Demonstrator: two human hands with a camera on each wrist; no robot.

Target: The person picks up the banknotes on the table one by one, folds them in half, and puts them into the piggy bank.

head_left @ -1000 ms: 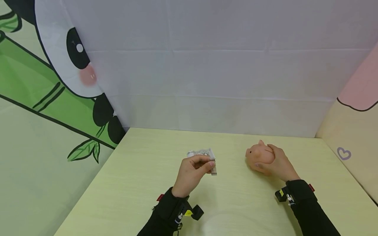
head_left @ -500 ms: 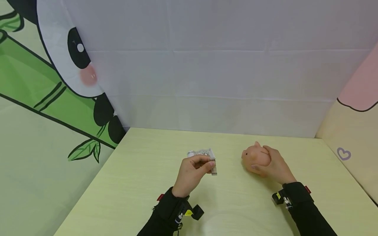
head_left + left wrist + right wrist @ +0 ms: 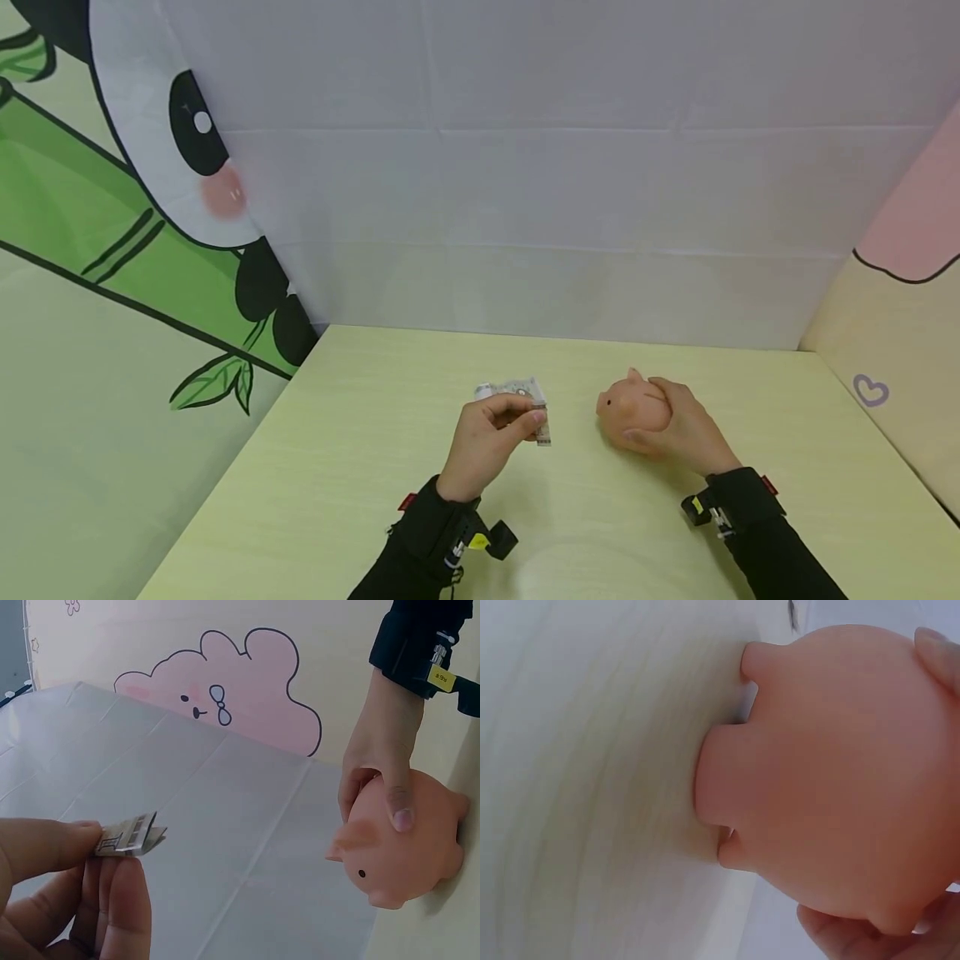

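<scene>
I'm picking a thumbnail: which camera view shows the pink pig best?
Left wrist: the pink pig is large, with eye, snout and an ear showing. The head view shows it smaller, partly behind the right hand; the right wrist, mostly body and feet close up.

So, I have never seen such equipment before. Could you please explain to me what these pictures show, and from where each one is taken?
There is no robot here, only a person's bare left hand and right hand. The wide pictures are taken from the person's head, looking forward and down. The other two come from a small black camera on each wrist: the one with the pig filling much of it is from the right, the other from the left.

The left hand pinches a folded note between thumb and fingers. The right hand grips the pig; I cannot tell whether it rests fully on the table.
</scene>
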